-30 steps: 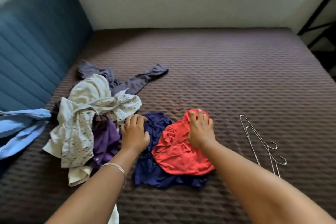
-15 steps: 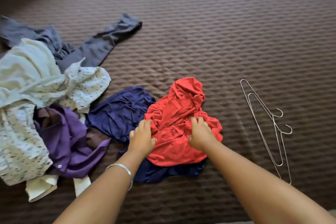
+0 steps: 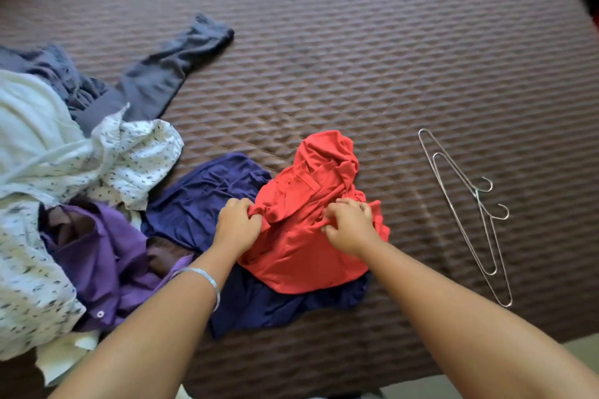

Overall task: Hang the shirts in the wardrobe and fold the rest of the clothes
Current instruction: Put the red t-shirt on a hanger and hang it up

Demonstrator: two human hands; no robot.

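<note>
Red shirt (image 3: 311, 220), lying on navy cloth (image 3: 207, 201) mid-bed (image 3: 389, 58), is now pinched by left hand (image 3: 238, 227) and right hand (image 3: 350, 225), fingers newly bunched for lifting toward hangers (image 3: 466, 210) at right.

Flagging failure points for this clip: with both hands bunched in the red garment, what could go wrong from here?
1. The red garment lies on the navy garment; lifting with left hand and right hand may drag the navy one along.
2. The wire hangers overlap, so they could snag together when one is picked up.
</note>
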